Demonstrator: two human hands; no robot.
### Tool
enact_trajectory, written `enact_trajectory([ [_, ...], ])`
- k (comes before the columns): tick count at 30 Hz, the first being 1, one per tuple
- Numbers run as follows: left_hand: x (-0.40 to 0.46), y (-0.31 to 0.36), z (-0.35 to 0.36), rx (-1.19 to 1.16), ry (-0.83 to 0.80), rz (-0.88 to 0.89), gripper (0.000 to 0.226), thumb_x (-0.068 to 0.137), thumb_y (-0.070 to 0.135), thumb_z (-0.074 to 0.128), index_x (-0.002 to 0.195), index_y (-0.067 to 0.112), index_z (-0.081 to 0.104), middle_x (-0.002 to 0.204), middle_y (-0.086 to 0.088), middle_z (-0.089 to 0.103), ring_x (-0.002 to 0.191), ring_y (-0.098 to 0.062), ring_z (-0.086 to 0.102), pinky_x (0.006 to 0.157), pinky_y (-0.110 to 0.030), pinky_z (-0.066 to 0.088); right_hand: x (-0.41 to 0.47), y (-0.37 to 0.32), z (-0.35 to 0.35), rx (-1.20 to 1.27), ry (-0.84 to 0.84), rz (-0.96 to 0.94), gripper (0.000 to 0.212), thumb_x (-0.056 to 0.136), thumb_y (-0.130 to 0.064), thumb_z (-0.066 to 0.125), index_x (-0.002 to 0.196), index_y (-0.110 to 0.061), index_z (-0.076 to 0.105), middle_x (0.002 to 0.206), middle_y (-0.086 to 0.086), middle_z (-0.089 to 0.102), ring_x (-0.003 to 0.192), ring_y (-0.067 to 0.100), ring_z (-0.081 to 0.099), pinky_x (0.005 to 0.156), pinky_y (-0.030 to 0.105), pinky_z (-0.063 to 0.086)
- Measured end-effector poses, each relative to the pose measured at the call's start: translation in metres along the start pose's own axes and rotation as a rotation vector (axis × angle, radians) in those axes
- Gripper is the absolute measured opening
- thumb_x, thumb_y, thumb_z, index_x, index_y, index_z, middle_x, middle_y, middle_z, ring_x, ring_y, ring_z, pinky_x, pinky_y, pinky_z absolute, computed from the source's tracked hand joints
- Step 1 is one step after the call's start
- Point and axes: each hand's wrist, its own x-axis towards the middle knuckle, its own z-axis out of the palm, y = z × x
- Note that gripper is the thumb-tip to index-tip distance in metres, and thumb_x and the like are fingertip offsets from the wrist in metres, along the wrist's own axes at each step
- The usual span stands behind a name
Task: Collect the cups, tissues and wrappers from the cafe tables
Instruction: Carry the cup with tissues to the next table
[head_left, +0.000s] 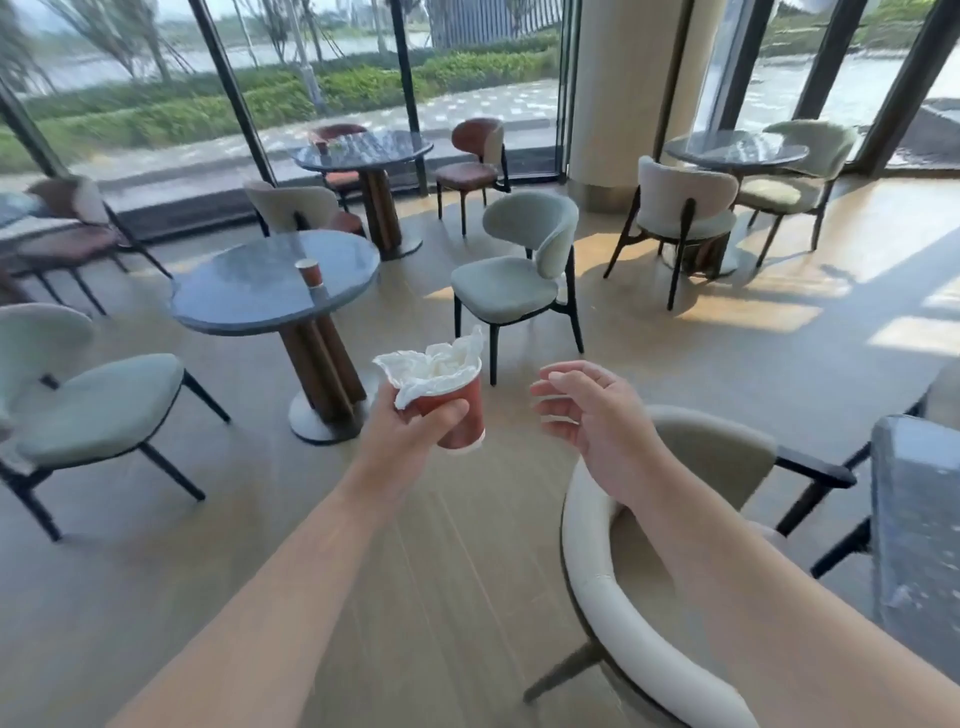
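A cafe seating area beside floor-to-ceiling windows (337, 67): round dark-topped tables (249, 291) on wooden pedestal bases stand among cushioned chairs (519, 270), a red paper cup (310, 272) on the nearest table, with a wide column (623, 88) and greenery and pavement outside.

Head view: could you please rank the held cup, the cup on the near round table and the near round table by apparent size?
1. near round table
2. held cup, enlarged by nearness
3. cup on the near round table
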Motion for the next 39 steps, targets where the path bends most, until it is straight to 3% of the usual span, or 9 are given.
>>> enact_trajectory([
  [3,0.003,0.005,-0.063,0.009,0.024,0.018,0.061,0.063,0.030,0.082,0.120,0.019,0.065,0.109,0.004,0.076,0.106,-0.014,0.070,0.089,-0.028,0.056,0.012,0.018,0.059,-0.014,-0.038,0.011,0.017,0.091,-0.006,0.051,0.087,-0.013,0.066,0.084,0.006,0.069,0.069,0.016,0.062,0.059,0.026,0.047],
  [6,0.008,0.009,-0.127,-0.004,0.070,0.032,0.076,0.065,0.029,0.083,0.132,0.005,0.059,0.124,-0.013,0.071,0.115,-0.025,0.068,0.095,-0.037,0.055,0.025,0.035,0.117,-0.033,-0.082,0.017,0.017,0.088,-0.008,0.053,0.086,-0.014,0.069,0.083,0.004,0.071,0.069,0.015,0.064,0.057,0.024,0.048],
  [9,0.010,0.012,-0.177,0.010,0.124,0.056,0.079,0.063,0.032,0.084,0.133,0.005,0.058,0.123,-0.014,0.071,0.112,-0.023,0.069,0.091,-0.034,0.055,0.033,0.050,0.164,-0.044,-0.125,0.028,0.017,0.088,-0.009,0.053,0.085,-0.015,0.069,0.083,0.004,0.071,0.068,0.016,0.064,0.057,0.024,0.049],
  [15,0.005,0.021,-0.249,0.024,0.180,0.083,0.043,0.072,0.026,0.081,0.114,0.032,0.072,0.110,0.004,0.077,0.103,-0.010,0.072,0.081,-0.019,0.054,0.043,0.069,0.233,-0.090,-0.216,0.054,0.019,0.088,-0.008,0.052,0.085,-0.015,0.069,0.082,0.004,0.071,0.072,0.016,0.064,0.059,0.024,0.049],
  [19,0.004,0.024,-0.279,0.022,0.245,0.086,0.052,0.070,0.029,0.082,0.119,0.021,0.068,0.109,0.004,0.077,0.103,-0.009,0.071,0.081,-0.019,0.054,0.056,0.076,0.265,-0.093,-0.270,0.065,0.016,0.089,-0.007,0.053,0.089,-0.012,0.068,0.081,0.004,0.071,0.071,0.017,0.063,0.058,0.024,0.049],
  [23,0.012,0.018,-0.307,0.063,0.262,0.064,0.050,0.069,0.034,0.083,0.117,0.028,0.070,0.114,0.003,0.076,0.107,-0.011,0.071,0.083,-0.019,0.054,0.072,0.086,0.289,-0.093,-0.308,0.091,0.017,0.087,-0.005,0.054,0.086,-0.012,0.069,0.082,0.007,0.070,0.071,0.018,0.063,0.059,0.025,0.049],
  [25,0.021,0.015,-0.318,0.068,0.296,0.057,0.061,0.069,0.036,0.084,0.125,0.022,0.066,0.118,0.002,0.075,0.110,-0.013,0.070,0.084,-0.020,0.054,0.085,0.090,0.298,-0.097,-0.322,0.104,0.017,0.086,-0.005,0.054,0.085,-0.013,0.070,0.083,0.007,0.070,0.072,0.018,0.063,0.061,0.026,0.049],
  [34,0.107,-0.002,-0.338,0.087,0.362,0.040,0.075,0.069,0.035,0.084,0.135,0.010,0.058,0.122,-0.002,0.073,0.113,-0.015,0.069,0.087,-0.022,0.053,0.186,0.098,0.328,-0.075,-0.388,0.134,0.016,0.089,-0.007,0.054,0.089,-0.012,0.069,0.085,0.007,0.071,0.075,0.020,0.063,0.059,0.025,0.049],
  [39,0.186,-0.008,-0.326,0.112,0.358,0.037,0.059,0.072,0.029,0.081,0.127,0.014,0.064,0.114,0.004,0.076,0.107,-0.008,0.070,0.085,-0.018,0.053,0.269,0.083,0.327,-0.057,-0.392,0.127,0.016,0.089,-0.007,0.053,0.089,-0.011,0.069,0.083,0.006,0.071,0.073,0.019,0.064,0.058,0.025,0.050],
])
